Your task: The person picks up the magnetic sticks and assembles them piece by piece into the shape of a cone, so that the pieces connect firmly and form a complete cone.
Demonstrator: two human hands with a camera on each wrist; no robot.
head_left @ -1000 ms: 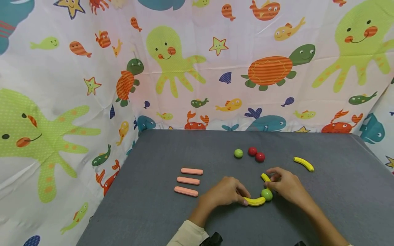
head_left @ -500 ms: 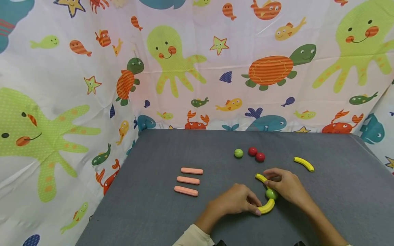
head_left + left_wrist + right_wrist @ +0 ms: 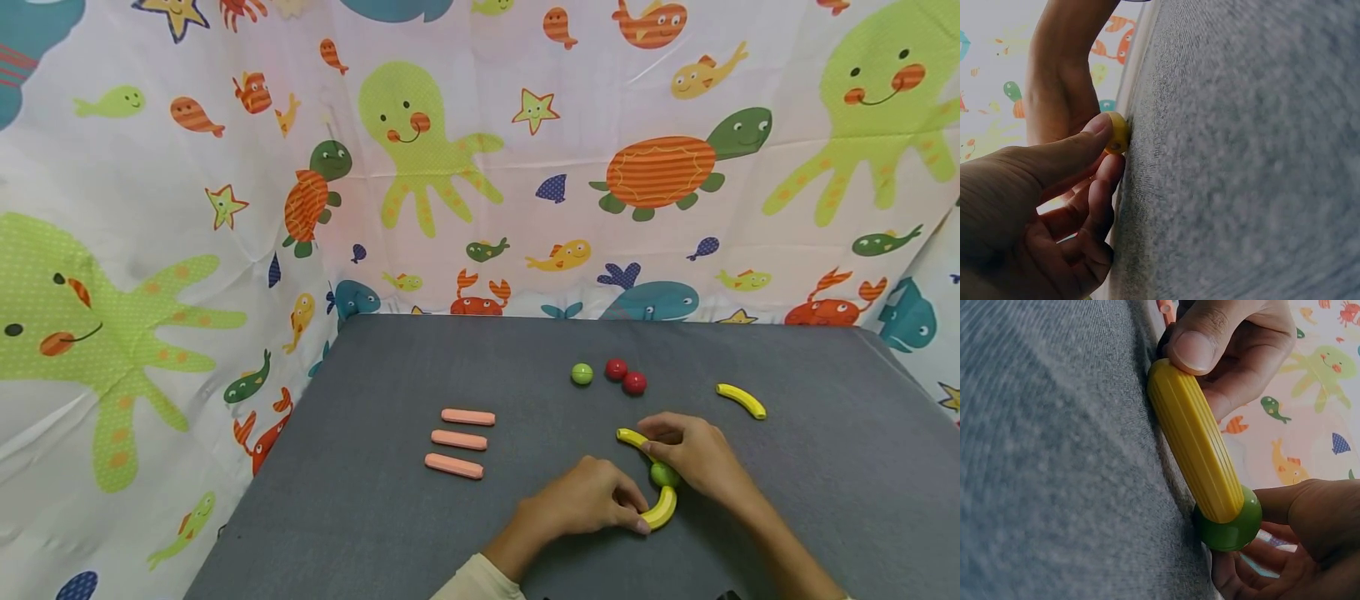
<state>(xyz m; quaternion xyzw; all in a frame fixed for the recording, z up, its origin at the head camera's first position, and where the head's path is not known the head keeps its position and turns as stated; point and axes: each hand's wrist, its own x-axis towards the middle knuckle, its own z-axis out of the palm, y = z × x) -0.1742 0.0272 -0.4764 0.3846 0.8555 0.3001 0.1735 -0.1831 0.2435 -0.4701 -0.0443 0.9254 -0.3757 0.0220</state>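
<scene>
Grey cloth tabletop (image 3: 420, 533), sea-creature curtain (image 3: 480, 167) behind and at the sides.

Left hand (image 3: 581, 504): near the front edge, right of centre. Fingers curled, thumb and forefinger pinching the near end of a yellow toy banana (image 3: 663, 508); left wrist view shows only the banana's tip between thumb and finger, against the cloth.

Right hand (image 3: 693, 458): just right of the left hand. Fingers curled, thumb and fingertips gripping a second yellow banana (image 3: 632, 437) by its far part. Right wrist view: thumb pressed on one end, ridged body lying on the cloth.

Green ball (image 3: 663, 475): between the two bananas, touching the held one's end in the right wrist view.

Also on the tabletop:
- third yellow banana (image 3: 741, 401), toward the right edge
- green ball (image 3: 581, 374) and two red balls (image 3: 626, 376), centre, toward the back
- three pink sticks (image 3: 459, 441), parallel, left of centre
</scene>
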